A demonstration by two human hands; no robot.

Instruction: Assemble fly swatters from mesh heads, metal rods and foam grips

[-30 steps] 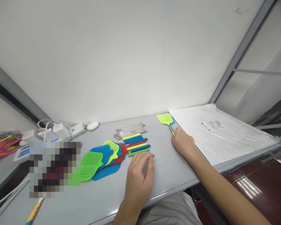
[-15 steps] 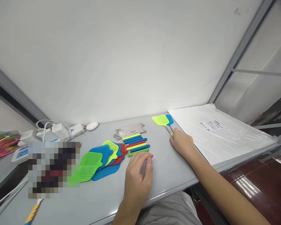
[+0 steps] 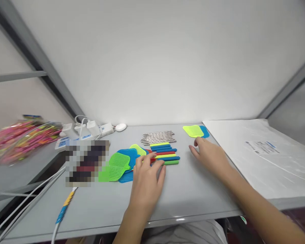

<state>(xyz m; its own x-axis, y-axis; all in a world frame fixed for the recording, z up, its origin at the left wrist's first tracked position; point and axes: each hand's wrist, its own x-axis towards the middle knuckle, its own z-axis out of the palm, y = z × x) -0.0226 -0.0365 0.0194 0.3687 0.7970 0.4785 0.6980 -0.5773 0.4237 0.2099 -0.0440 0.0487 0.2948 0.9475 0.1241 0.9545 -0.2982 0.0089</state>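
My left hand [image 3: 147, 174] is open, fingers spread and bent, over the right edge of a pile of fly swatter heads and the near ends of the handles. Whether its fingertips touch them, I cannot tell. The pile shows a green fly swatter head [image 3: 119, 166], blue ones [image 3: 128, 154], a yellow one [image 3: 137, 149] and a partly hidden red one. Coloured handle tubes [image 3: 165, 153] lie in a row beside it, with metal rods [image 3: 159, 137] behind. My right hand [image 3: 209, 156] is open above the table, just short of a yellow fly swatter [image 3: 193, 130] overlapping a blue one [image 3: 204, 131]; their shafts are hidden.
A white wrapped flat package [image 3: 236, 162] covers the table's right side. At left are a power strip [image 3: 63, 143] with chargers, white cables [image 3: 27, 206], a blurred-out object [image 3: 87, 166] and a bag of pink and yellow items [image 3: 22, 139]. A white wall [image 3: 167, 67] stands behind.
My right hand has let go of the yellow and blue swatters and drawn back from them. My left hand has opened its fingers and reached toward the swatter heads. The view has turned left.
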